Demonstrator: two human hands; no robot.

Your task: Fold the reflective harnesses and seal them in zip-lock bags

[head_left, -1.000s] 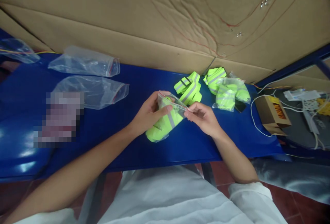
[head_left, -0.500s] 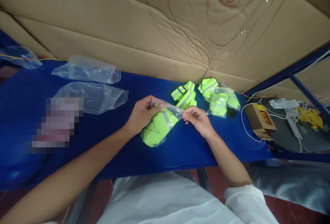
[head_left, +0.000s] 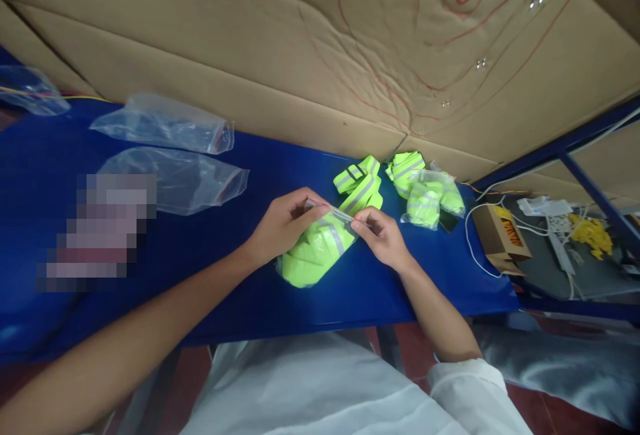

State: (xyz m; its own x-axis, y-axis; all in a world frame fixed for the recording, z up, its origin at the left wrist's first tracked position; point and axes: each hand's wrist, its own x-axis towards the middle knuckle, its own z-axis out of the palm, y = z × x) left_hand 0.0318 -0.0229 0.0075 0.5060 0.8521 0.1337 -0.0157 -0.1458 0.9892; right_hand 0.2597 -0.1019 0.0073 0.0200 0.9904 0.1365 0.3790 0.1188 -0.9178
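Between my hands is a clear zip bag [head_left: 313, 258] with a neon yellow-green reflective strap folded inside it. My left hand [head_left: 284, 225] pinches the left end of the bag's zip edge, thumb on top. At the right end of the same edge, the fingers of my right hand [head_left: 381, 236] are closed on the plastic. The filled part of the bag hangs toward me, low over the blue table. Just behind the bag lies a loose reflective strap [head_left: 367, 185] with a dark buckle, partly covered by my right hand and the bag.
Clear bags [head_left: 195, 178] lie at the left, near a blurred-out item [head_left: 100, 228]. Bagged straps [head_left: 424, 203] and another folded strap [head_left: 404, 171] sit at back right. A cardboard wall [head_left: 225, 41] backs the blue table [head_left: 220, 308]. An open carton [head_left: 500, 238] and white cables stand farther right.
Both hands still grip the zip edge; the left has slid slightly right along with the bag. The zip edge now looks tilted flatter. The whole view has shifted a little.
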